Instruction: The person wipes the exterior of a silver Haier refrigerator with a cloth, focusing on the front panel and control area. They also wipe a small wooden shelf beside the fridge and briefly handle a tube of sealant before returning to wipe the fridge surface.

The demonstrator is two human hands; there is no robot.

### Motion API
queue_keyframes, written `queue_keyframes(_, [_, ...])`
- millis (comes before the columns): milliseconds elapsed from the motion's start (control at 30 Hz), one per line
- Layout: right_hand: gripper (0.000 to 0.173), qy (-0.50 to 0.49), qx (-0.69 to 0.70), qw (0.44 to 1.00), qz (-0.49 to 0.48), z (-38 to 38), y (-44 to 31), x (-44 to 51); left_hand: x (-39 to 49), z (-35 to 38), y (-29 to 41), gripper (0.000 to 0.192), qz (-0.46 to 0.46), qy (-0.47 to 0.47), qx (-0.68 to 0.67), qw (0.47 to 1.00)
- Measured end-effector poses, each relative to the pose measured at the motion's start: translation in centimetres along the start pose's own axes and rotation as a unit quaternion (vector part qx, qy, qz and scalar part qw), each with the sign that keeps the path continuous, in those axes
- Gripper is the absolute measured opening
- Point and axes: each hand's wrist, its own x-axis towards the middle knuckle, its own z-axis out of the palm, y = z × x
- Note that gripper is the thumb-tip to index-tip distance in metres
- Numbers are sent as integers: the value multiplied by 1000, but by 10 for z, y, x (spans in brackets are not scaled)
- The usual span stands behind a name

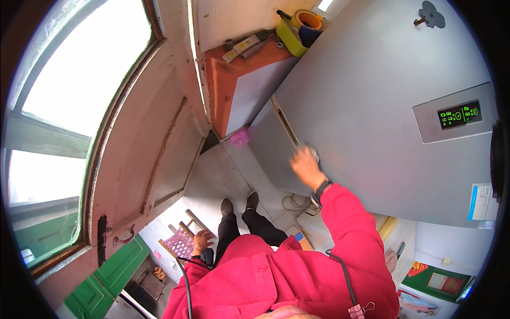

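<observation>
My right hand (307, 166), blurred, is against the front of a grey refrigerator (358, 131), near the slot between its upper and lower doors. A bit of a pale, cloth-like thing (314, 153) shows from under the fingers; most of it is hidden by the hand. The door slot (285, 121) runs up and left from there. On the upper door sits a lit display panel (458, 113). My left hand (202, 241) hangs low at my side with its fingers apart, holding nothing, near a stool with a woven seat (179, 241).
To the left stands a wooden door with glass panes (159, 131). An orange cabinet (223, 71) beside the refrigerator carries tools and a green basket (291, 38) with tape rolls. A pink plastic bag (239, 137) lies on the floor. A coiled cable (295, 202) is by the refrigerator's base.
</observation>
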Motion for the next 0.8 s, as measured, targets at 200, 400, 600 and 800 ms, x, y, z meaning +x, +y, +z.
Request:
queue_keyframes(200, [27,202,-31,977,54,3,73,184,5,-11,-19,39,86,-66,45,993])
queue_keyframes(400, [24,-56,-189,980,25,39,60,187,-2,11,-18,37,-89,50,-117,988])
queue_keyframes(600, [23,-36,-93,995,-17,35,20,42,13,9,6,34,-63,-27,-154,986])
queue_keyframes(800, [14,-132,-7,991,-15,2,-25,-99,49,0,47,38,176,-146,136,964])
